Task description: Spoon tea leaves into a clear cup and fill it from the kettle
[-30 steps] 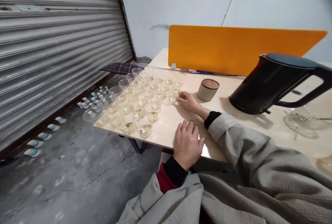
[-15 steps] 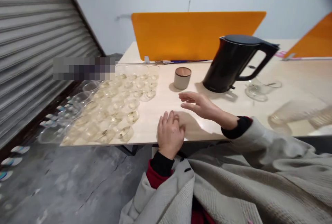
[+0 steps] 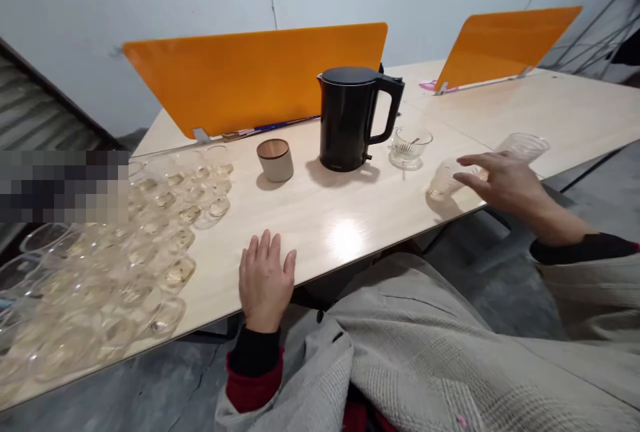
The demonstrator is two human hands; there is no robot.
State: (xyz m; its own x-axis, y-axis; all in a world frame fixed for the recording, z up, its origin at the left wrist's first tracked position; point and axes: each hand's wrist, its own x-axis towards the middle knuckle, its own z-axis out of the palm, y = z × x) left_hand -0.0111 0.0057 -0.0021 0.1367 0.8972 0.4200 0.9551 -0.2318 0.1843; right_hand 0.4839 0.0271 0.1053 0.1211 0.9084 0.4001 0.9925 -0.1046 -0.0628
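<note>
A: Where is the right hand?

B: It is out at the right edge of the table. Its fingers are spread and loose. The fingertips are at a clear plastic cup lying on its side. I cannot tell if they touch it. A second clear cup sits just behind the hand.

A: And the left hand?

B: It lies flat on the table's near edge, fingers open, holding nothing.

A: What else is there?

B: A black kettle stands in the middle. A small glass bowl is just to its right, and a tan cup is to its left. Many clear cups in rows fill the left end. Orange boards stand behind.
</note>
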